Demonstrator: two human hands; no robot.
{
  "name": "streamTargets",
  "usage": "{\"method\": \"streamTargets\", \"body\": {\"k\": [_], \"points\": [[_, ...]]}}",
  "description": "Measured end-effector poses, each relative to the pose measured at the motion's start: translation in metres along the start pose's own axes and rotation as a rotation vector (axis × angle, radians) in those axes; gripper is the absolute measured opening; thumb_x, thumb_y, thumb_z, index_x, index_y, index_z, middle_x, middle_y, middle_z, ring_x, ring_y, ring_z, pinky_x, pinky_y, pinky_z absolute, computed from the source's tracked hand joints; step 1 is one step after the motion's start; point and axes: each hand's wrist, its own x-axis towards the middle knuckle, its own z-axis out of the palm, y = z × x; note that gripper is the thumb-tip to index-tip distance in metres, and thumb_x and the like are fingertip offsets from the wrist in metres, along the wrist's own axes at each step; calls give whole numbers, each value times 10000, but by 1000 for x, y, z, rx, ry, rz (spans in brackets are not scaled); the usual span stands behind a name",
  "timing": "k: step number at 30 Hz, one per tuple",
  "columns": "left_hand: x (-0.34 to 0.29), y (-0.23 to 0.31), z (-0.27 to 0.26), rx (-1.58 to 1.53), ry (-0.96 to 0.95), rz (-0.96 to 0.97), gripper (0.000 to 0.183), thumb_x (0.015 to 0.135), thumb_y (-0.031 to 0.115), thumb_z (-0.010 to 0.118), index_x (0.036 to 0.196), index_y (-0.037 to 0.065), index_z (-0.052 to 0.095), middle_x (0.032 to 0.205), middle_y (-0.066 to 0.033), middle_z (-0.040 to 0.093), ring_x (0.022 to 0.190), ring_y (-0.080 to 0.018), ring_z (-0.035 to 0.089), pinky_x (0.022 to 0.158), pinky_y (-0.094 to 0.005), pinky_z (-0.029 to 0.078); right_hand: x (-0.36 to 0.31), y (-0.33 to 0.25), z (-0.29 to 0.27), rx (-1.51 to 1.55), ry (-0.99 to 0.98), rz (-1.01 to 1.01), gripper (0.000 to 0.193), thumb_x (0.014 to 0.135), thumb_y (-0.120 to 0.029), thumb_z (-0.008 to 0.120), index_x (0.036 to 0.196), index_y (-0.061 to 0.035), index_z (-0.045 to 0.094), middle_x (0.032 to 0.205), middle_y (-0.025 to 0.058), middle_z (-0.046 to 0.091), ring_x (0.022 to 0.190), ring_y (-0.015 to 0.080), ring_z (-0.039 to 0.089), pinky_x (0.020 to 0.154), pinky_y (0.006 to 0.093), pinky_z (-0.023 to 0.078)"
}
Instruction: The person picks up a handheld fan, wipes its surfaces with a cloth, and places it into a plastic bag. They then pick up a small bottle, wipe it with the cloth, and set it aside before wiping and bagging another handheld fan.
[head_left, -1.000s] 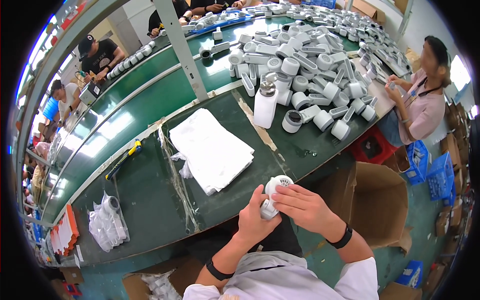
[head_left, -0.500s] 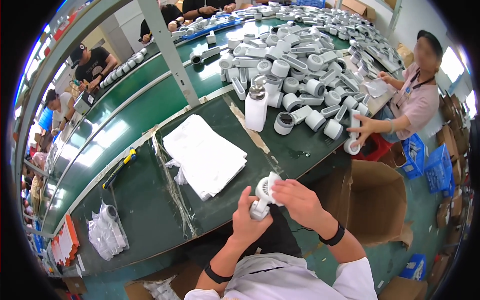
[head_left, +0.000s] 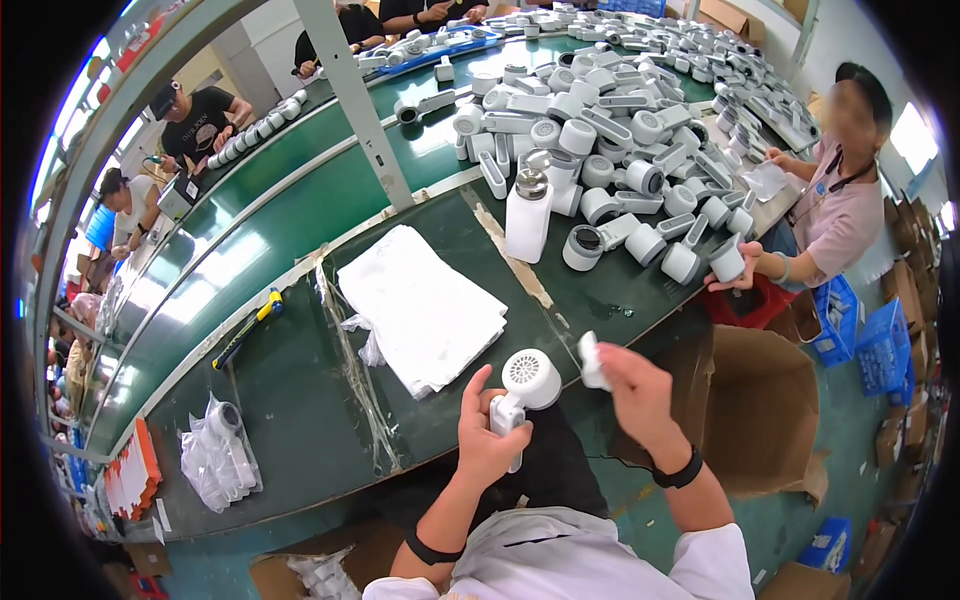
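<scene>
My left hand (head_left: 483, 433) is closed round the handle of a white handheld fan (head_left: 531, 378), a small device with a round vented head that points up and away from me. To its right, my right hand (head_left: 640, 392) pinches a crumpled white cloth (head_left: 592, 362), held apart from the fan. Beyond my hands, on the green bench, lies a stack of white bags or sheets (head_left: 420, 310). A white pump bottle (head_left: 529, 215) with a metal top stands upright beside a large heap of similar white and grey devices (head_left: 600, 130).
A yellow and black utility knife (head_left: 248, 328) and bagged devices (head_left: 220, 455) lie on the left. A co-worker (head_left: 845, 200) at right holds a device. An open cardboard box (head_left: 765, 400) stands at the bench's right edge. A metal post (head_left: 360, 110) rises near the conveyor.
My right hand has moved right with the cloth, away from the fan's head. My left hand has turned the fan more upright. The co-worker's device has been tilted and shifted.
</scene>
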Motion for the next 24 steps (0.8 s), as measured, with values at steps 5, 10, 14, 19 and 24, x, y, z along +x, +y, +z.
{"method": "streamTargets", "body": {"k": [5,10,14,19,24], "points": [[-4,10,-16,-501,-133,-247,758,722,-16,582,1419,101,308,978,-125,538,616,-194,548,477,-317,473,23,20,-2,217,176,291,174,917,-61,607,1061,18,664,985,76,683,888,116,628,801,250,497],[-3,1,-21,-873,-273,-288,664,797,140,624,1395,125,338,947,-105,519,615,-196,522,475,-309,449,81,16,31,-14,13,-41,308,878,-74,634,1175,3,604,1196,154,611,1100,234,583,948,314,442],[-6,3,-26,-1046,-324,-341,464,838,206,591,1260,105,426,971,-111,524,604,-189,482,460,-296,419,91,-5,44,-185,19,-127,399,860,-77,643,1245,-19,555,1302,178,537,1195,281,524,1008,342,394],[-13,7,-24,-1020,-312,-330,401,862,342,535,1128,43,510,955,-114,532,650,-200,489,512,-307,433,18,-33,44,413,-142,160,372,905,-72,602,1263,-3,527,1229,89,558,1095,150,527,881,292,441],[-7,-4,-26,-942,-352,-272,483,861,338,559,1247,78,430,1160,-114,543,826,-220,564,744,-337,489,-30,-53,52,364,-94,119,464,870,-217,692,1244,2,526,1220,102,552,1005,154,536,845,292,450]]}}
